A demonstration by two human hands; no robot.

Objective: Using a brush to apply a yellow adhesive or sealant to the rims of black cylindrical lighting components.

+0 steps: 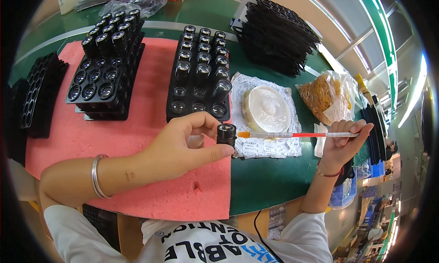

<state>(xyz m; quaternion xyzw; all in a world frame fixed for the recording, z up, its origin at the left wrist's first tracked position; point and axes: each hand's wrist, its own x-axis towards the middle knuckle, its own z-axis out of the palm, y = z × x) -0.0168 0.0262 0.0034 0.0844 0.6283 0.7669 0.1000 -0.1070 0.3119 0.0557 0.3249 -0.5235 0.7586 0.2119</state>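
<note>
Between the thumb and fingers of my left hand is a short black cylindrical part with a glassy top, perhaps a flashlight head. My right hand grips a thin paintbrush with a red and pale handle. Its orange bristle tip points left and meets, or nearly meets, the side of the black part. Behind the brush sits a round dish of whitish, translucent paste on a paper-wrapped pad. Just beyond my left hand stands a black tray with rows of similar lens-topped cylinders.
A second black tray of cylinders stands on the pink foam mat. Stacked black trays rise at the back right, and more stand at the far left. A clear bag of tan rubber bands lies right of the dish.
</note>
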